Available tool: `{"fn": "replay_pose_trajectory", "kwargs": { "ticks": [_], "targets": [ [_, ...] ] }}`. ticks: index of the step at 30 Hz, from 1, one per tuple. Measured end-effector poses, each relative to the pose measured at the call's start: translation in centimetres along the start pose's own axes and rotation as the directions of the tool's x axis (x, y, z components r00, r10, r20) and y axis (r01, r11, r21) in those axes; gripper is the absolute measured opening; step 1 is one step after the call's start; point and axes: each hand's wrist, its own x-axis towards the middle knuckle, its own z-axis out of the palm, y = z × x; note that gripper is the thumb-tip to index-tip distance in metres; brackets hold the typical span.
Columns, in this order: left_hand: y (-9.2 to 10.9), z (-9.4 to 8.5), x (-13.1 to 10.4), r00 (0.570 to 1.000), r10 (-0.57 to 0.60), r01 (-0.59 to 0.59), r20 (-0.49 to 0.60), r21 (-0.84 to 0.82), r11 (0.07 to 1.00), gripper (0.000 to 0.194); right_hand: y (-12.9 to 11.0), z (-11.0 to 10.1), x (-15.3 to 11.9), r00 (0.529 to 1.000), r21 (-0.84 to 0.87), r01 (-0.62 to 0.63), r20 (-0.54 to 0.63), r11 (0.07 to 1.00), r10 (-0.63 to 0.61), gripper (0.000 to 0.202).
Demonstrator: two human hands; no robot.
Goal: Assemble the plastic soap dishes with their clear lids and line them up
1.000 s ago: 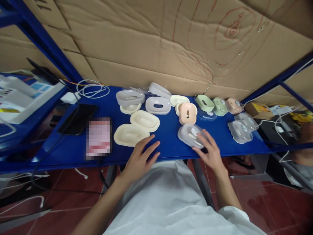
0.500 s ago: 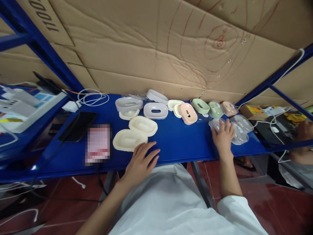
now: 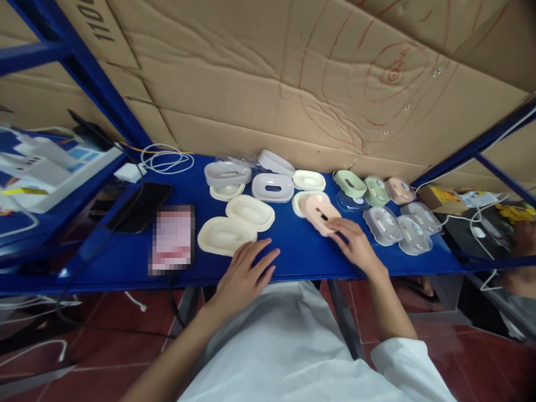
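My right hand (image 3: 354, 245) has its thumb and fingers closed on the near right edge of a pink slotted dish (image 3: 319, 211), which is tilted over a cream tray (image 3: 298, 204). My left hand (image 3: 247, 273) rests with spread fingers at the table's front edge, beside a large cream tray (image 3: 226, 235). Another cream tray (image 3: 250, 213) adjoins that one. Behind them are a lilac slotted dish (image 3: 273, 187) and a cream tray (image 3: 309, 180). A green slotted dish (image 3: 350, 183) stands to the right, near a green case (image 3: 377, 191) and a pink case (image 3: 400, 191).
Several clear-lidded cases (image 3: 383, 225) lie at the right of the blue table (image 3: 288, 257). To the left are a pixelated pink item (image 3: 172, 237), a black phone (image 3: 140, 207) and a coiled white cable (image 3: 167, 159). Cardboard (image 3: 234, 84) stands behind; another person's arm shows far right.
My right hand has left the clear cases, moved left and taken hold of the pink dish, which is now nearer the front and tilted. The view has shifted slightly; my left hand stays put.
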Motion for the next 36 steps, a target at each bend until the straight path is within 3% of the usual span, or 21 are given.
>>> {"fn": "replay_pose_trajectory", "kwargs": {
  "ticks": [4,8,13,16,19,23,27,32,36],
  "targets": [
    [0.2,0.0,0.2,0.995,0.078,-0.082,0.055,0.062,0.995,0.051,-3.0,-0.3,-1.2,0.978,0.180,0.102,0.161,0.978,-0.131,0.028],
    [0.2,0.2,0.3,0.991,0.088,-0.099,0.100,0.107,0.989,0.055,-4.9,0.2,-0.2,0.967,0.211,0.172,0.148,0.962,-0.205,0.025],
    [0.1,0.2,0.2,0.990,0.108,-0.114,0.086,0.057,0.992,0.032,-5.8,1.4,0.9,0.925,0.171,0.268,0.229,0.948,-0.303,0.047],
    [0.0,0.0,0.1,0.992,0.125,-0.125,0.022,-0.025,0.992,0.026,-3.8,2.4,1.7,0.978,0.082,0.157,0.123,0.984,-0.166,0.046],
    [-0.1,-0.1,0.2,0.992,0.055,-0.070,-0.113,-0.135,0.988,0.036,-1.5,3.4,1.9,0.996,-0.053,0.016,0.089,0.998,-0.011,0.048],
    [-0.1,0.1,0.1,0.980,-0.033,-0.006,-0.194,-0.197,0.980,0.045,-2.3,4.1,-0.2,0.992,-0.041,0.050,0.119,0.998,-0.045,0.043],
    [0.0,0.5,-0.3,0.989,-0.055,0.026,-0.140,-0.197,0.980,0.047,-5.0,4.0,-2.9,1.000,0.052,0.010,0.023,0.999,-0.011,0.042],
    [0.2,0.1,0.8,0.996,-0.083,0.078,-0.021,-0.186,0.979,0.038,-5.9,4.2,-2.5,0.995,0.050,0.011,-0.099,0.999,-0.006,0.070],
    [0.0,-0.2,2.9,0.993,-0.041,0.050,0.107,-0.079,0.996,0.031,-5.4,4.7,-0.4,0.992,-0.031,0.119,-0.041,0.992,-0.120,0.047]
  ]
}}
